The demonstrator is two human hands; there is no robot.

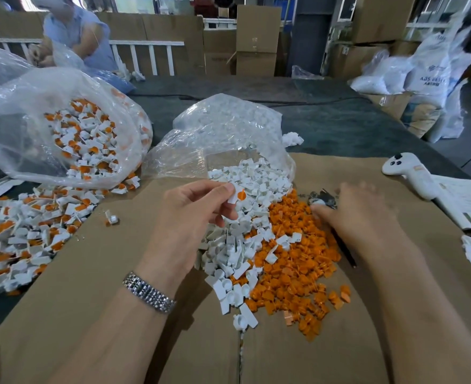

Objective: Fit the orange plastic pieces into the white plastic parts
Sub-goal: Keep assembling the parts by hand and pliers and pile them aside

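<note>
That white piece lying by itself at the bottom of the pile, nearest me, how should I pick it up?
Pinch the lone white piece by its flat rectangular tab, coming straight down from above. The tab lies flat on the cardboard with bare space along its right and lower edges, so fingers probably fit there. Its round cup end looks harder to pinch. The right hand is probably handiest, since the left hand already holds a part.

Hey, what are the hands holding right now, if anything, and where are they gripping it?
The left hand pinches a white part with an orange piece fitted, thumb and fingertips on its white tab. The right hand is blurred over the orange pieces; I can't tell if it holds anything.
</note>
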